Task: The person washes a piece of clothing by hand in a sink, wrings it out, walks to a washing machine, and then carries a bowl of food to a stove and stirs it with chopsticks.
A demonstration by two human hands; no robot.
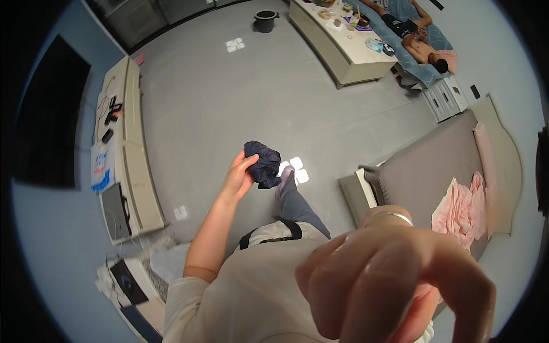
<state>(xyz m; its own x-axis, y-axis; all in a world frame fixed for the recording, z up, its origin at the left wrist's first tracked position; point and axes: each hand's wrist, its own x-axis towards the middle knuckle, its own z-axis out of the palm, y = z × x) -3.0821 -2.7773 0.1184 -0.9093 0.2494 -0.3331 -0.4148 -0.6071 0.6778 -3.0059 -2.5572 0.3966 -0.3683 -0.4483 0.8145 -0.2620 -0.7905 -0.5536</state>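
Note:
My left hand (239,174) is closed round a crumpled dark navy cloth (264,166), held out in front of me above the floor. The cloth bunches up past my thumb and fingers, and its shape as a garment is not clear. Very near the camera, my right hand (383,274) fills the lower right, with a silver bangle (394,216) at its wrist. Its fingers are bent and their tips run out of sight, so whether it grips anything is hidden. Below the cloth, my leg in grey trousers (300,206) ends in a purple slipper (284,178).
On the right stands a bed (426,163) with a rumpled pink cloth (457,208). A long white table (366,60) holds dishes; behind it a person (420,48) lies on a blue couch. A low cabinet (134,154) lines the left wall. A dark bucket (265,23) stands far off.

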